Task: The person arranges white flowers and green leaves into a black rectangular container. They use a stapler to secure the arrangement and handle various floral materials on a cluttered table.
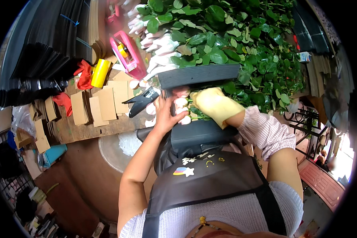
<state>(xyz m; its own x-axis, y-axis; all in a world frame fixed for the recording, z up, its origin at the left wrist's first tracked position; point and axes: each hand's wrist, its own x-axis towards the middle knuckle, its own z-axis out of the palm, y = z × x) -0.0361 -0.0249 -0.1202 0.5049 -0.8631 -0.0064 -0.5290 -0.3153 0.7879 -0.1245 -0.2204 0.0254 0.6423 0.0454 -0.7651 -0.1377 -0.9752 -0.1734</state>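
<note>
Several pale pink roses [182, 102] lie in a row on a black corrugated sheet [198, 75], whose far side stands up behind them and whose near flap [200, 133] is toward my body. My bare left hand [165, 113] is at the blooms' left side, thumb and fingers apart, the thumb touching the nearest bloom. My right hand [216, 104], in a yellow glove, curls down over the green stems just right of the blooms; its fingertips are partly hidden. A black stapler [143, 101] rests left of my left hand, next to a few loose pink blooms [150, 109].
Leafy rose stems [242, 47] heap across the table's far right. At left are a pink tape dispenser [129, 55], a yellow roll [101, 73], a red glove-like item [83, 75], cardboard pieces [106, 105] and stacked black sheets [47, 43]. White-wrapped bundles [162, 49] lie behind the stapler.
</note>
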